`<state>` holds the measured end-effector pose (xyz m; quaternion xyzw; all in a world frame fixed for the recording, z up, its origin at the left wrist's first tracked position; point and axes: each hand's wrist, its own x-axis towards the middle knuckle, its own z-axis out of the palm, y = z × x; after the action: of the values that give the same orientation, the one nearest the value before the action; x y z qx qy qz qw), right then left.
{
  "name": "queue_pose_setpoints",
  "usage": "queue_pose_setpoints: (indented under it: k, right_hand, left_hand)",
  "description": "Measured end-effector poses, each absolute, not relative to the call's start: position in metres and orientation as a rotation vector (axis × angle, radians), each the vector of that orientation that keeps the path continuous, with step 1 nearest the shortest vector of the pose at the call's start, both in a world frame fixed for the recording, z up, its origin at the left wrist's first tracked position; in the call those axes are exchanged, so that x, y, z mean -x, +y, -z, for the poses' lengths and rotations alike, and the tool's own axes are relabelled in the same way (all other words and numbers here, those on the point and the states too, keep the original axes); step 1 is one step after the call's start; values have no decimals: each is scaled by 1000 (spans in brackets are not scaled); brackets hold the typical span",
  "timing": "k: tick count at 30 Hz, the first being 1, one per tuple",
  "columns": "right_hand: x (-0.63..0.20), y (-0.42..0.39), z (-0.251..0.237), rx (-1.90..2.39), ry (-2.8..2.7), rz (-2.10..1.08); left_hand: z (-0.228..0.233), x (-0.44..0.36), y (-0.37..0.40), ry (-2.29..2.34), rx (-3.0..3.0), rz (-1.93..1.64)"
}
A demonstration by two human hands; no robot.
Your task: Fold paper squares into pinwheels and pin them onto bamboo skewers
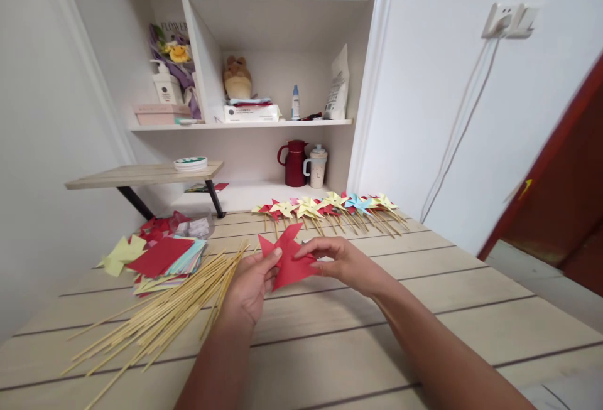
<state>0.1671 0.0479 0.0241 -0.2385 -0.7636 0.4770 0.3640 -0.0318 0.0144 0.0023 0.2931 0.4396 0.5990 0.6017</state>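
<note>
A red paper pinwheel (288,260) is held up over the middle of the table. My left hand (254,275) pinches it from the left, thumb on the front. At its right side my right hand (336,262) curls thumb and fingers around a paper point. Whether a stick is attached behind the paper cannot be seen. Just left of my left hand lies a loose bundle of thin wooden sticks (174,309). Beyond the hands, a row of finished pinwheels on sticks (311,208) in yellow, red and blue lies along the back of the table.
Stacked coloured paper sheets (162,256) and a clear plastic container (200,226) sit at the left of the wooden table (424,309). A small raised stand (141,175) is behind them. On the shelf stand a red jug (296,164) and a beige cup (318,168).
</note>
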Motion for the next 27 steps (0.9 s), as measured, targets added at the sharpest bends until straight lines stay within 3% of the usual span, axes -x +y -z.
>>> queue_pose_setpoints:
  k: [13,27]
  right_hand:
    - [-161,54,-16,699,-1959,-1053]
    - [-151,47,-18,764,-1845,-1113]
  left_hand:
    - [-6,19,6,1118,-864,-1487]
    - [-7,14,1,1139,-949,-1507]
